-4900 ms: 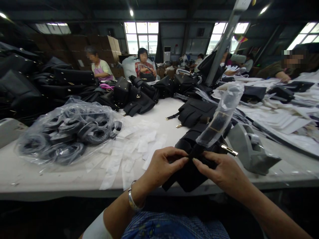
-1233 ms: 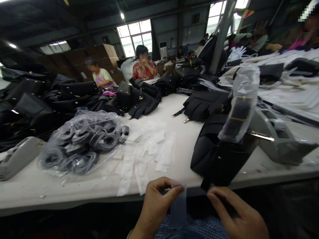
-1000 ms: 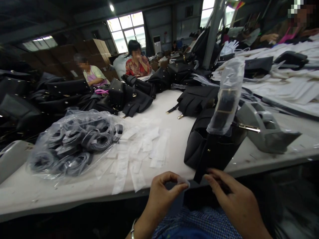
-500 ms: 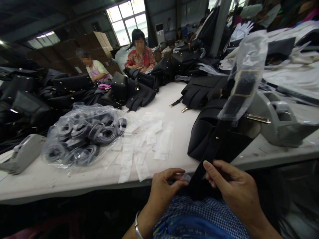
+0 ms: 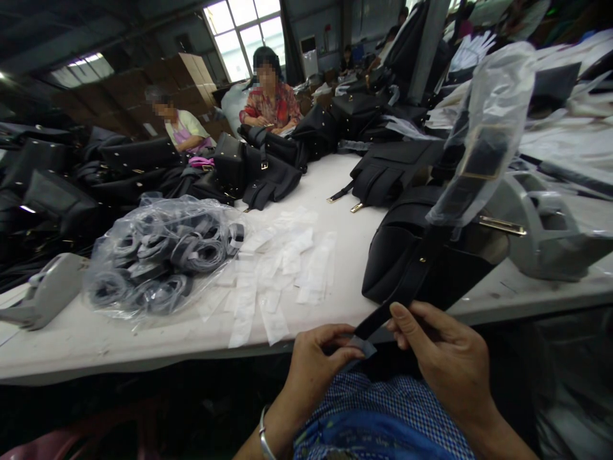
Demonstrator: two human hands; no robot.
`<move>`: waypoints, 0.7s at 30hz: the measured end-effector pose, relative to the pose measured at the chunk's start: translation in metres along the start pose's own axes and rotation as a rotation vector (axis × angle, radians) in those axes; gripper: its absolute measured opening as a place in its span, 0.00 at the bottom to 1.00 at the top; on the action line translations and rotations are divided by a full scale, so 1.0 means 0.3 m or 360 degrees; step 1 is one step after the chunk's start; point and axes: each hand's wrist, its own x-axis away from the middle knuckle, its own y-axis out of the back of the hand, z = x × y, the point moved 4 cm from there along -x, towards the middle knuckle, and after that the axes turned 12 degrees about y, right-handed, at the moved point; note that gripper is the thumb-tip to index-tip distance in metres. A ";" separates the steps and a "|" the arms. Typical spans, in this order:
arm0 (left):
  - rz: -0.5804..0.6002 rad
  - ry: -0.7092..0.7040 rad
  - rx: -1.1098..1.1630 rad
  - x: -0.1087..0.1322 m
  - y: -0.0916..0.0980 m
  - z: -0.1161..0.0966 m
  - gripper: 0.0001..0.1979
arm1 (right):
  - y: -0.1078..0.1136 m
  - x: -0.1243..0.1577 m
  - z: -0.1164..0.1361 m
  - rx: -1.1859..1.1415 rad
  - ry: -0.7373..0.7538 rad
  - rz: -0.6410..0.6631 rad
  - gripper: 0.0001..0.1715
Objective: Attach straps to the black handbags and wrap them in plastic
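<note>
A black bag (image 5: 472, 262) lies near the table's front edge, its black strap (image 5: 378, 319) running down toward me. My left hand (image 5: 320, 351) pinches a small translucent plastic piece (image 5: 366, 347) against the strap's end. Whether the plastic wraps the strap or only lies against it, I cannot tell. With thumb and fingers, my right hand (image 5: 440, 358) grips the strap a little higher up. A clear plastic sleeve (image 5: 502, 96) covers the upper buckled part of the strap. Several white strips (image 5: 244, 306) are scattered on the table to the left.
A clear bag of rolled grey-black strips (image 5: 163, 262) sits on the white table (image 5: 191, 351). Grey tape dispensers (image 5: 541, 236) stand at right and left. Black bags (image 5: 268, 176) are piled behind. Two people (image 5: 271, 105) sit across the table.
The strap's end has come up and left to my left fingers, where the plastic piece now meets it. My right hand has shifted slightly left along with the strap.
</note>
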 end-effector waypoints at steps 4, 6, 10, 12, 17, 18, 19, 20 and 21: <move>-0.0006 0.0016 0.0023 -0.005 0.009 0.013 0.13 | -0.002 -0.001 0.002 0.0010 0.0014 -0.0030 0.14; -0.0019 0.0008 0.0047 -0.009 0.014 0.022 0.15 | -0.002 -0.002 0.003 0.0006 0.0020 -0.0044 0.13; -0.0037 0.0016 0.0112 -0.014 0.017 0.037 0.18 | -0.003 0.000 0.010 -0.0036 0.0027 -0.0090 0.13; -0.0057 0.0012 0.0111 -0.015 0.017 0.040 0.19 | -0.006 0.000 0.018 -0.0068 0.0027 -0.0102 0.13; -0.0087 -0.0042 0.0049 -0.014 0.011 0.040 0.20 | -0.012 0.002 0.030 -0.0106 0.0015 -0.0143 0.14; -0.0073 -0.0041 0.0054 -0.013 0.008 0.040 0.20 | -0.013 0.003 0.028 -0.0108 0.0016 -0.0135 0.14; -0.0058 -0.0034 0.0065 -0.012 0.005 0.040 0.20 | -0.014 0.005 0.024 -0.0105 0.0016 -0.0122 0.13; -0.0045 -0.0027 0.0080 -0.011 0.002 0.039 0.20 | -0.016 0.008 0.018 -0.0103 0.0011 -0.0102 0.12; -0.0038 -0.0018 0.0093 -0.010 0.000 0.038 0.20 | -0.017 0.010 0.011 -0.0101 0.0006 -0.0089 0.12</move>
